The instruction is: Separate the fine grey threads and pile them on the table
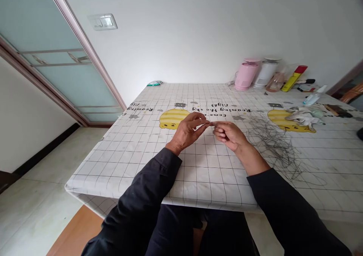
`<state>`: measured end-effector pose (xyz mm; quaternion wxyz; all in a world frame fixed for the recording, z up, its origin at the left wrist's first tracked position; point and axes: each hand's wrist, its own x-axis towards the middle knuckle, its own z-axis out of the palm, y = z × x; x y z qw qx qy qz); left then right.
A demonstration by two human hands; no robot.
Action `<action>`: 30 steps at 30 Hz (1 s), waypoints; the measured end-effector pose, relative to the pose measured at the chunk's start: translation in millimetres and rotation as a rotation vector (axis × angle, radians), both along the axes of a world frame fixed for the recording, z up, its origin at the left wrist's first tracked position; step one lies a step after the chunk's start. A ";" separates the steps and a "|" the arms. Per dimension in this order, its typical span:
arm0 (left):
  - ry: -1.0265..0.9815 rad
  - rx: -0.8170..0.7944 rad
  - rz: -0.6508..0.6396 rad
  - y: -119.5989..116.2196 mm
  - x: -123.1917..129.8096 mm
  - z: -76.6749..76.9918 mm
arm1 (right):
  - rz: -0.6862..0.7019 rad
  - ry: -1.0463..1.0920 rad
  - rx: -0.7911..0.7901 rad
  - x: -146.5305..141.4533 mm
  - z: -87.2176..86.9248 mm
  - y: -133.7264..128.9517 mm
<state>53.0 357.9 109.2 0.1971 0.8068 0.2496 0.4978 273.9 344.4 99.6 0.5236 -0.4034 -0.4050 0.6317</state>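
Observation:
My left hand (189,130) and my right hand (229,134) meet fingertip to fingertip above the table, near its middle. The thumb and index finger of each are pinched together. Whatever sits between the fingertips is too small to make out. Right of my right hand lies a loose tangle of thin dark wire or thread (276,142), spread over the checked tablecloth (119,161). Behind my left hand is a yellow printed bear balloon (170,119) on the cloth.
Along the wall at the back right stand a pink cylindrical device (246,75), a white one (266,74) and a yellow-and-red box (294,79). A crumpled cloth (303,117) and a clear bottle (314,96) lie at the right. A green packet (154,83) rests at the far left corner.

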 end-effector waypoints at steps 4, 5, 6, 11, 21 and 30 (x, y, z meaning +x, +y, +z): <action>-0.005 0.025 0.083 -3.1 5.8 -1.4 | 0.036 0.003 -0.057 -3.2 0.4 -1.7; -0.006 -0.007 0.128 -3.3 7.8 -3.3 | 0.036 0.010 -0.057 -3.7 1.1 -2.4; -0.011 -0.052 0.177 -3.3 9.7 -5.5 | 0.036 0.019 -0.053 -4.0 2.0 -3.1; -0.075 -0.209 0.344 -1.3 14.8 -12.8 | 0.028 0.032 0.049 -5.1 6.7 -6.0; -0.246 -0.328 0.294 5.3 14.2 -13.3 | 0.072 -0.084 0.131 -11.4 6.2 -11.2; -0.460 -0.625 0.120 9.7 4.5 1.9 | 0.120 -0.021 0.238 -14.3 6.7 -9.0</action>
